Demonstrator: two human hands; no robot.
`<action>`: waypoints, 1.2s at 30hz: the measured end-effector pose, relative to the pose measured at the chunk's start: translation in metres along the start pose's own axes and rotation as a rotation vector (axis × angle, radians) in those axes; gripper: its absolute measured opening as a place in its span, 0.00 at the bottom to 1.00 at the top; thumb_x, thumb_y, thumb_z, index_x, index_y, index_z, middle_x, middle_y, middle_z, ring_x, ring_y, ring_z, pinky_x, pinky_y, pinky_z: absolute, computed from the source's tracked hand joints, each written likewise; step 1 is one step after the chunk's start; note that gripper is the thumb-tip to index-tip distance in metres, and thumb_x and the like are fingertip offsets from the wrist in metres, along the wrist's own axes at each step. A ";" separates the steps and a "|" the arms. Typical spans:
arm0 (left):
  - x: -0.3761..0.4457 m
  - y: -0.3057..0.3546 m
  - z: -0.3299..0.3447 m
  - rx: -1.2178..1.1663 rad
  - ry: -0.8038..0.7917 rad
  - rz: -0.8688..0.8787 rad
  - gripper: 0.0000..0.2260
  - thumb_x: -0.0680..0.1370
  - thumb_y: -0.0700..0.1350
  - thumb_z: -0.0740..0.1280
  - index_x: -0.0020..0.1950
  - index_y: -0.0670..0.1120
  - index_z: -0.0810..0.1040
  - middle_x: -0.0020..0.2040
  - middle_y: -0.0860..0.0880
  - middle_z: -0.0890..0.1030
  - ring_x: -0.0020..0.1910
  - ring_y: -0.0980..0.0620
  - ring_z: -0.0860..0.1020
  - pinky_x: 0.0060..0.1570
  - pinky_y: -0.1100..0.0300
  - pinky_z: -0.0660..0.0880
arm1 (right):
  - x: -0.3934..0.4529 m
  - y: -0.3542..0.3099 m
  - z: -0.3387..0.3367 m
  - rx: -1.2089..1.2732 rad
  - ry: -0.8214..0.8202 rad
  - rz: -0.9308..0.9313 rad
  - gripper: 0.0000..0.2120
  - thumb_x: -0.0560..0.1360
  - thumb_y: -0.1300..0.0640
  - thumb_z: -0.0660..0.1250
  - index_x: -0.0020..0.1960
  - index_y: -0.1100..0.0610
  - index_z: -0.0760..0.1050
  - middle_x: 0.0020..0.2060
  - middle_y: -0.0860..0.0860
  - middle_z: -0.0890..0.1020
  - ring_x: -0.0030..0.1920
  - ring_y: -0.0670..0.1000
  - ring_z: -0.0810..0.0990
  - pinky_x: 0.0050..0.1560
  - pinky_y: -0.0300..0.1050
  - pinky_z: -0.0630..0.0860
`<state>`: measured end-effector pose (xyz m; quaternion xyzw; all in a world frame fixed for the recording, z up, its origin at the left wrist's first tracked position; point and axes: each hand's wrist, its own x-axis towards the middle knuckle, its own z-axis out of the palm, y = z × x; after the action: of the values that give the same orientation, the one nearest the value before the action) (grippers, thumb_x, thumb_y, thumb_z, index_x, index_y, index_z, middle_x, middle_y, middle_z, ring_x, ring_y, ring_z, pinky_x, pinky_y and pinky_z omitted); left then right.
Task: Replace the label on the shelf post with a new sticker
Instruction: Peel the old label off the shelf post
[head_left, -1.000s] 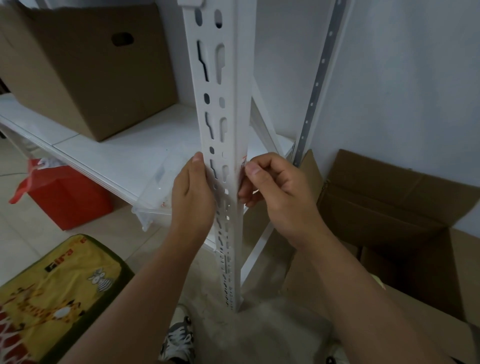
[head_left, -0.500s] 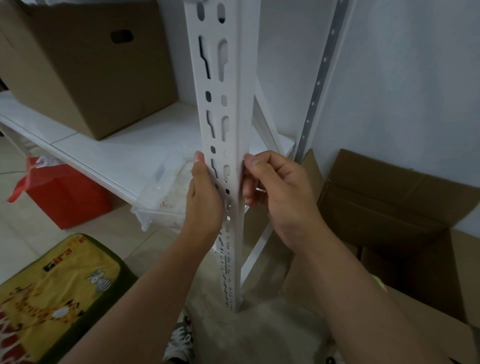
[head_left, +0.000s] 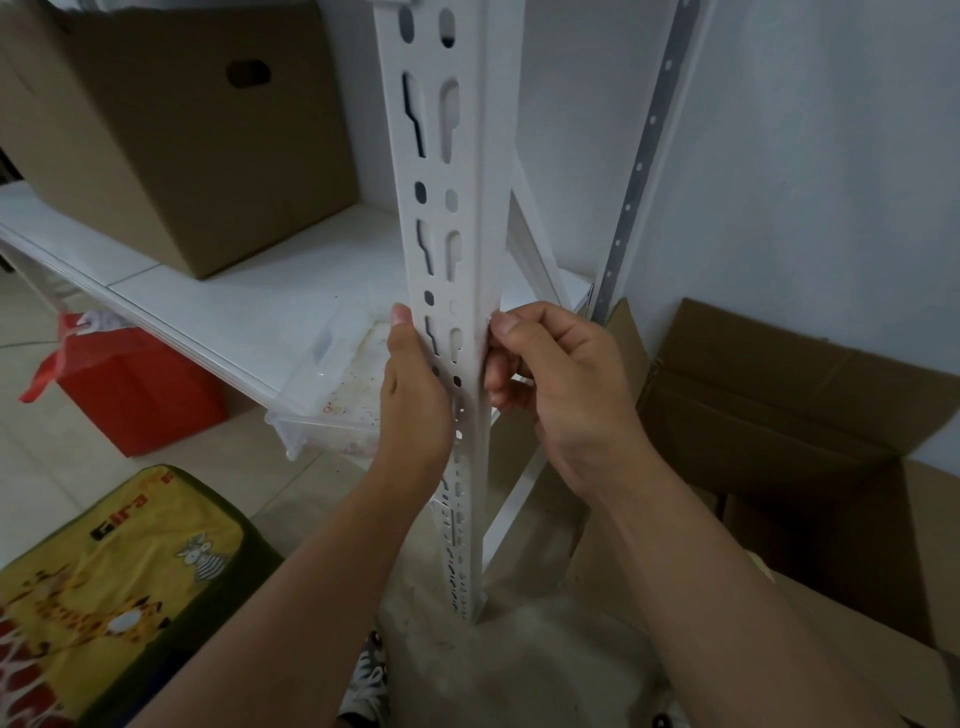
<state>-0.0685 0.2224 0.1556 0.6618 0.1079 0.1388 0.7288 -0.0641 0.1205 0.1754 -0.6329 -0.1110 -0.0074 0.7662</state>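
A white slotted shelf post (head_left: 452, 156) stands upright in the middle of the view. My left hand (head_left: 415, 400) grips its left side at mid height, thumb pointing up along the edge, fingers hidden behind the metal. On the post's right face my right hand (head_left: 566, 384) pinches with curled fingers and thumb. Only a tiny pale sliver of the label (head_left: 489, 315) shows at the thumb tip; the rest is hidden by the post and my fingers.
A brown cardboard box (head_left: 182, 130) sits on the white shelf board (head_left: 218, 312). A clear plastic tray (head_left: 332, 395) juts over the shelf edge by my left hand. On the floor are a red box (head_left: 135, 389), a yellow cushion (head_left: 114, 587) and an open cardboard box (head_left: 779, 415).
My left hand shifted right, closer onto the post. My right thumb crept slightly up the post's edge, and the red bit of label seen earlier by the thumb no longer shows.
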 end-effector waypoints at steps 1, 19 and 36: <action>0.000 0.000 0.001 -0.001 0.003 0.001 0.28 0.84 0.56 0.44 0.39 0.49 0.79 0.28 0.58 0.81 0.31 0.67 0.79 0.29 0.77 0.71 | 0.000 -0.001 0.001 -0.004 0.013 -0.004 0.12 0.78 0.60 0.63 0.42 0.69 0.75 0.27 0.54 0.77 0.28 0.50 0.74 0.31 0.41 0.74; -0.005 0.000 0.002 -0.012 0.000 0.029 0.26 0.84 0.56 0.43 0.40 0.52 0.78 0.29 0.62 0.81 0.33 0.70 0.79 0.31 0.78 0.71 | -0.005 -0.001 0.012 0.066 0.114 0.032 0.10 0.77 0.62 0.62 0.41 0.68 0.76 0.25 0.54 0.76 0.26 0.47 0.73 0.28 0.39 0.73; -0.003 -0.001 0.005 -0.029 0.014 0.041 0.26 0.84 0.55 0.43 0.39 0.52 0.77 0.29 0.62 0.81 0.34 0.69 0.79 0.33 0.78 0.72 | -0.005 0.001 0.008 -0.079 0.067 -0.125 0.10 0.79 0.62 0.62 0.41 0.67 0.75 0.26 0.53 0.77 0.27 0.49 0.74 0.30 0.38 0.75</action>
<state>-0.0700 0.2167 0.1547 0.6523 0.0974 0.1602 0.7344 -0.0706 0.1278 0.1749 -0.6539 -0.1243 -0.0806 0.7419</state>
